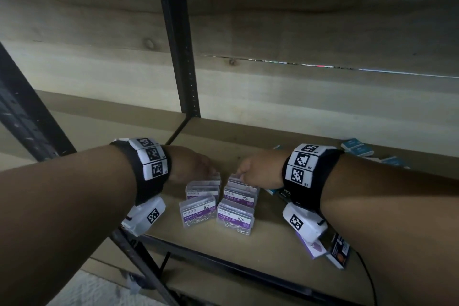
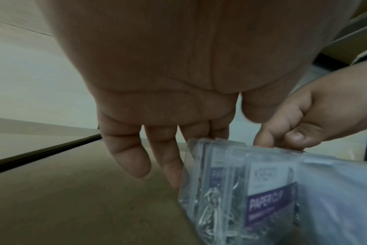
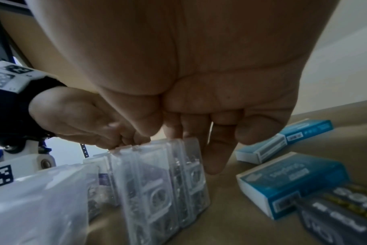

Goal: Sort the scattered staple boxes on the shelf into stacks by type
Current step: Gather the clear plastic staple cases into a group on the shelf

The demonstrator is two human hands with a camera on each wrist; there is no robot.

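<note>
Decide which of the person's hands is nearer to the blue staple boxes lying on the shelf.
Right. The right hand rests on the clear paper clip boxes, with the blue staple boxes just beyond its fingers. The left hand is on the far side of the clip boxes.

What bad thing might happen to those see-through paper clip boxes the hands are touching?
1. The clear paper clip boxes stand on edge in leaning rows, so a nudge from the right hand or left hand might topple them like dominoes.
2. A falling case might pop open and spill clips, though no latch shows clearly.
3. The right forearm hangs over the dark boxes at the shelf front edge and might knock them off.
</note>
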